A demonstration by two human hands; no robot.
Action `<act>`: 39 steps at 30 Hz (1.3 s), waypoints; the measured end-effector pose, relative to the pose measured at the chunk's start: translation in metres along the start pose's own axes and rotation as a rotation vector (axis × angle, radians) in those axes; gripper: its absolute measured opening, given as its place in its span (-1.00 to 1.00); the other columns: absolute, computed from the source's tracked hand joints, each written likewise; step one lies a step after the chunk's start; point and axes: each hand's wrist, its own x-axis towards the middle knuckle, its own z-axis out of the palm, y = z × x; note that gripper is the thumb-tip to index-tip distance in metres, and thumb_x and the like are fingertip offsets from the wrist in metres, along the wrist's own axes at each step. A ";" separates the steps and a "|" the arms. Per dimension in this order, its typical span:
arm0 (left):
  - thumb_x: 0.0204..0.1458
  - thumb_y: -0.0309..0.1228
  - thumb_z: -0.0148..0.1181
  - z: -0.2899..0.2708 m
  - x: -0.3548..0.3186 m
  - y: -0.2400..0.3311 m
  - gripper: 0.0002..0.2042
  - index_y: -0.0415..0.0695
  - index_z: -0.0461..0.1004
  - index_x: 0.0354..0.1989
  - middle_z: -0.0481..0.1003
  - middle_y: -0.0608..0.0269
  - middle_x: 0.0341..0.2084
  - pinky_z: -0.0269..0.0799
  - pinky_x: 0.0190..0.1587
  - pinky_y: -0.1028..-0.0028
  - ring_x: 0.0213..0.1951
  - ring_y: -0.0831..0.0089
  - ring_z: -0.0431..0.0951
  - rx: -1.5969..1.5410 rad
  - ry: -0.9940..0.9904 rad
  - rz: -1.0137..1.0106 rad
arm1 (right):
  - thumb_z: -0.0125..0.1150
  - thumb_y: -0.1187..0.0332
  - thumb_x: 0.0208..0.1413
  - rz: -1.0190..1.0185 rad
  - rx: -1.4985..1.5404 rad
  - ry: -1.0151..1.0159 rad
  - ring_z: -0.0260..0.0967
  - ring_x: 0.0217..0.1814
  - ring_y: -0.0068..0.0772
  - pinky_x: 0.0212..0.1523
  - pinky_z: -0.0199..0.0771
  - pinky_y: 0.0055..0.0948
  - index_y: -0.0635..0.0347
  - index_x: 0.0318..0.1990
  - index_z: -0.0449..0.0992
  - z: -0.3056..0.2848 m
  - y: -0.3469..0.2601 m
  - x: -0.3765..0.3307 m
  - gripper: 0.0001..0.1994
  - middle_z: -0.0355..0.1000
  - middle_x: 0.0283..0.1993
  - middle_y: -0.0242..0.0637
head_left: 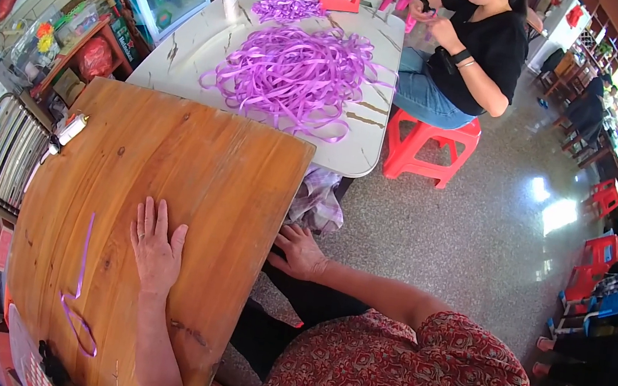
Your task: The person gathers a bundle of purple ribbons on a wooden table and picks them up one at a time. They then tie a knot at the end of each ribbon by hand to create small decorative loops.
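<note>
My left hand point(155, 247) lies palm down and open on the wooden tabletop point(218, 173), fingers spread and thumb apart, holding nothing. To its left on the wood is a loose strip of purple ribbon point(83, 265), looped at its near end and not touched by the hand. My right hand point(302, 255) rests low beside the table's right edge, over my dark-clad knee. Its fingers reach toward the edge and look loosely extended, with the tips partly hidden; no object shows in it.
A white table point(186, 60) adjoins the far edge, bearing a heap of purple ribbon point(293, 74), a smaller purple pile point(290, 7) and a red box point(339, 2). A person point(468, 50) sits there on a red stool point(432, 151). Racked books or folders point(14, 146) border the left side.
</note>
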 end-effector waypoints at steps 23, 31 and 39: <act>0.15 -0.08 -0.09 0.001 -0.001 -0.001 -0.44 -0.17 0.11 0.24 0.06 0.00 0.26 -0.14 0.28 0.07 0.30 0.07 -0.01 -0.011 0.020 0.006 | 0.15 0.10 0.00 -0.020 0.049 0.053 0.21 0.03 -0.08 -0.04 0.20 -0.13 0.18 0.00 0.38 0.001 0.003 0.000 -0.54 0.30 0.01 -0.14; 0.14 -0.08 -0.08 0.002 0.000 -0.003 -0.43 -0.16 0.10 0.25 0.05 0.00 0.26 -0.15 0.29 0.08 0.31 0.08 -0.03 -0.011 0.008 -0.004 | 0.15 0.10 0.00 -0.031 0.047 0.059 0.20 0.04 -0.07 -0.03 0.19 -0.15 0.20 -0.03 0.39 0.003 0.006 0.001 -0.55 0.30 0.00 -0.13; 0.14 -0.07 -0.09 0.003 0.000 -0.003 -0.42 -0.14 0.08 0.26 0.04 0.02 0.27 -0.16 0.29 0.09 0.31 0.09 -0.04 -0.011 0.004 -0.005 | 0.16 0.11 -0.01 -0.025 0.053 0.047 0.20 0.04 -0.08 -0.03 0.18 -0.14 0.21 -0.03 0.40 0.002 0.006 0.001 -0.56 0.29 0.00 -0.13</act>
